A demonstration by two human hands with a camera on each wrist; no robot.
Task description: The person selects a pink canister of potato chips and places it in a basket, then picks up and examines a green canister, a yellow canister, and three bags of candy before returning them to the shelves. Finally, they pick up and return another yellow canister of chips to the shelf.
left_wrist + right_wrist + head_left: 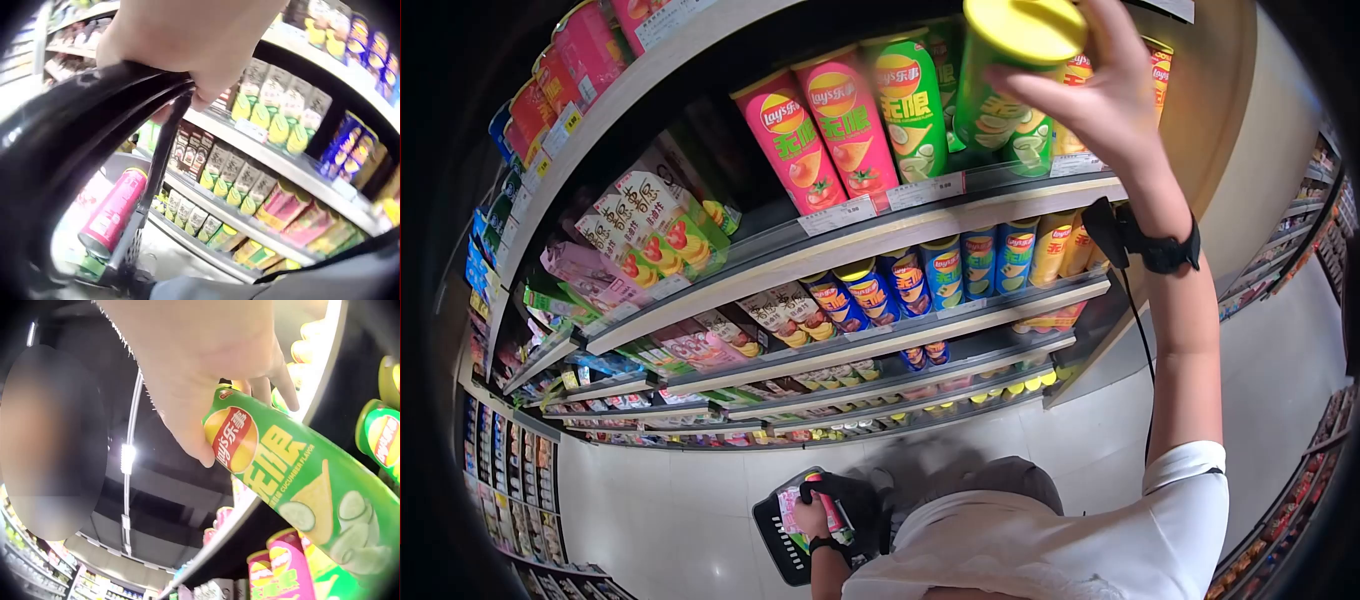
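Note:
My right hand (1118, 112) grips a green can of cucumber-flavor potato chips (990, 95) near its yellow lid, at the shelf front. In the right wrist view the can (300, 478) tilts, with thumb and fingers around its lidded end. Pink chip cans (840, 120) and another green can (908, 95) stand left of it on the same shelf. Low down, my left hand (808, 516) holds the handle (94, 119) of a black shopping basket (772, 530). Inside the basket lies a pink-red can (117, 209) beside pale packaging.
Lower shelves (880, 330) carry blue and yellow chip cans and snack boxes (640, 235). Price tags (840, 213) line the shelf edges. A pale end panel (1210, 130) bounds the shelving at the right. Light floor tiles (670, 500) lie below.

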